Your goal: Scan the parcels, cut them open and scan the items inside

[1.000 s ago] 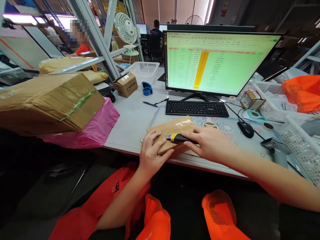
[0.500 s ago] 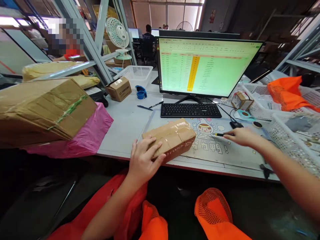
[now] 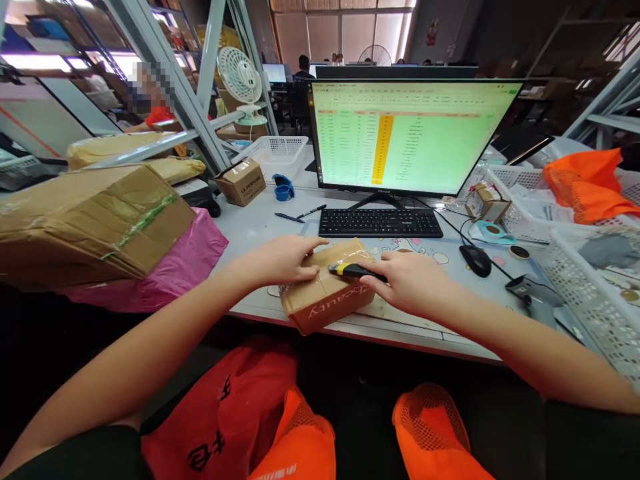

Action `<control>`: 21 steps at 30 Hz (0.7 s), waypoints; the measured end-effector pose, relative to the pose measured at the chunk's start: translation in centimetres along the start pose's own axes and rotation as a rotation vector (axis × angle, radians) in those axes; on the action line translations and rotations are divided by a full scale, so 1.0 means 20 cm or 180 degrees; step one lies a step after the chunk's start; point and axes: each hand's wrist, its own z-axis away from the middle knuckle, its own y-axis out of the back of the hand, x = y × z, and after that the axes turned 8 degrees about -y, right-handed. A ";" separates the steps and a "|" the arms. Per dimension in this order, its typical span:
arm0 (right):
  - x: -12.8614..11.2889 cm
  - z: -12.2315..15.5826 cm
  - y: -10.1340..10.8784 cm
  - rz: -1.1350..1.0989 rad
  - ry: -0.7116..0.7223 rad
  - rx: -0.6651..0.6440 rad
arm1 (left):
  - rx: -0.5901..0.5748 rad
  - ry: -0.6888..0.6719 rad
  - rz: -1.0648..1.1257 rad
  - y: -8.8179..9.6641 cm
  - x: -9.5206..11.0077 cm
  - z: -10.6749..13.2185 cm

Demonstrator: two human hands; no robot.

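Cardboard box (image 3: 325, 301) sits before keyboard (image 3: 381, 223), mouse (image 3: 475, 261) rightward, left fingers (image 3: 307, 273) holding it, right fingers (image 3: 376, 287) gripping cutter (image 3: 354, 270)

- Here's the cardboard box (image 3: 325, 305), plain brown, white lettering ending in "beauty" running along its near side!
- Glossy clear tape catches the light on top, and the top looks closed, partly covered from view.
- It lies at a slant on the near side of the keyboard (image 3: 380, 223), in front of its left half and apart from it, far end closest to the keys.
- And there's the utility knife (image 3: 354, 271), black with a yellow band, lying low over the box top, nearer than the keyboard, blade end pointing left; whether it's cutting, can't tell!
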 end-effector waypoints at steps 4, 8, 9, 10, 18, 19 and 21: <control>-0.04 -0.10 0.09 0.0270 0.0056 -0.0149 | 0.0267 -0.0103 -0.0146 -0.07 0.05 0.04; -0.04 -0.19 0.21 0.0439 0.0018 -0.0495 | 0.0536 -0.0089 -0.0295 -0.17 0.07 0.07; -0.02 -0.20 0.23 0.0438 -0.0029 -0.0531 | 0.0580 -0.0095 -0.0322 -0.19 0.07 0.08; 0.01 -0.21 0.24 0.0415 -0.0085 -0.0550 | 0.0625 -0.0110 -0.0316 -0.21 0.06 0.09; 0.74 -0.07 -0.08 0.0458 -0.1269 -0.0562 | 0.0473 -0.0089 -0.0179 -0.19 0.05 0.11; 0.84 -0.03 -0.16 0.0412 -0.1503 -0.0757 | 0.0374 -0.0062 -0.0196 -0.17 0.05 0.10; 0.97 0.03 -0.34 0.0208 -0.1791 -0.0832 | 0.0087 -0.0022 -0.0175 -0.09 0.04 0.05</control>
